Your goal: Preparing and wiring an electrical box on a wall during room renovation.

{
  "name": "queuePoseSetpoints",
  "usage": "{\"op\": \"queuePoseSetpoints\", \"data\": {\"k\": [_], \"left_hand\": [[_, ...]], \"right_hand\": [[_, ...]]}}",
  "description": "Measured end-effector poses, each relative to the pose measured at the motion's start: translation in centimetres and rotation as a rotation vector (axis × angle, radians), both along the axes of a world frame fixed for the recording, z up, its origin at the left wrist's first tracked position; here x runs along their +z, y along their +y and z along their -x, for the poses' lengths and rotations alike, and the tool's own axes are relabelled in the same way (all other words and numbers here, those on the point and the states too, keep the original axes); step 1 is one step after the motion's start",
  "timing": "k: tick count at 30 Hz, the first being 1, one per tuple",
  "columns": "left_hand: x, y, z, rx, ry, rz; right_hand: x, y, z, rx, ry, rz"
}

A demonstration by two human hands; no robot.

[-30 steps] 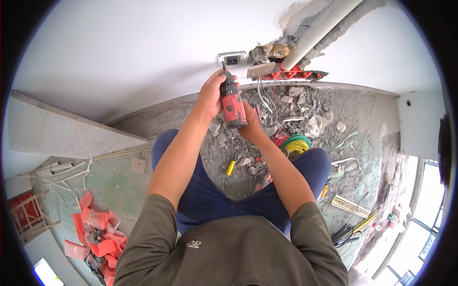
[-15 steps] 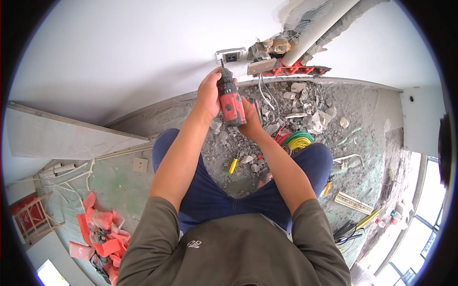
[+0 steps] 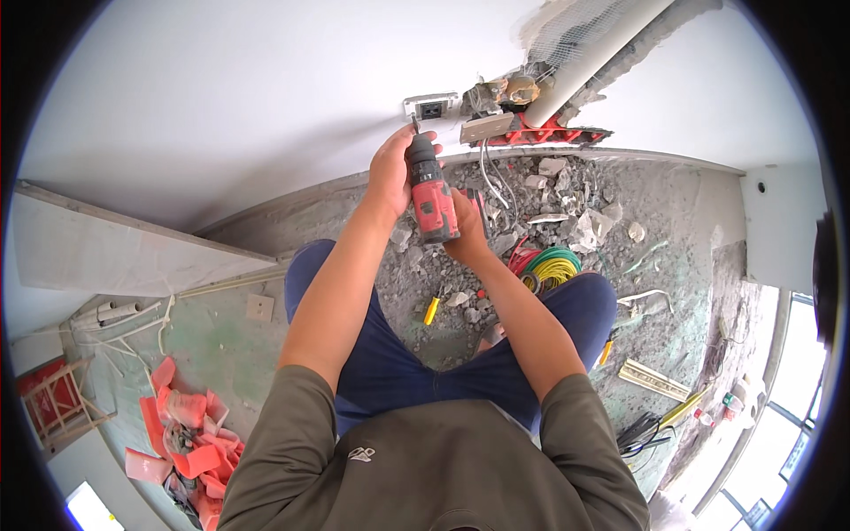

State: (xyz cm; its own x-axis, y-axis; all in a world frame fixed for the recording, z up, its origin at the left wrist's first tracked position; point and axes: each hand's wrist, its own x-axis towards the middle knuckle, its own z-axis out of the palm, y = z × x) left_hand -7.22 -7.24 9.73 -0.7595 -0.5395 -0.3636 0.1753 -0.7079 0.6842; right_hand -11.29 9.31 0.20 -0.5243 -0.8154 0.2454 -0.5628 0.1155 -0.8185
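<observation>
Right hand (image 3: 469,232) grips the red drill (image 3: 432,211); left hand (image 3: 388,174) wraps its chuck (image 3: 422,150), near the far wall socket (image 3: 431,110). Steady work likely calls for a square bit (image 3: 415,124), even pressure.

the left forearm (image 3: 341,285) and right forearm (image 3: 526,310) reach forward and converge beyond the parted knees (image 3: 595,296). the left hand (image 3: 390,173) is farther forward, fingers curled, tips showing to its right; the right hand (image 3: 467,234) sits nearer the body, its fingers wrapped and partly hidden.
</observation>
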Motion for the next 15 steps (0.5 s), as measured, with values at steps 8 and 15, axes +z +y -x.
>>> {"op": "queuePoseSetpoints", "data": {"k": [8,15], "left_hand": [[-0.5,-0.8,0.6,0.039,0.049,-0.031],[-1.3,-1.1,1.3,0.058,0.124,-0.019]], "right_hand": [[0.8,0.6,-0.9,-0.078,-0.016,0.035],[2.2,1.9,-1.1,-0.109,-0.099,0.08]]}}
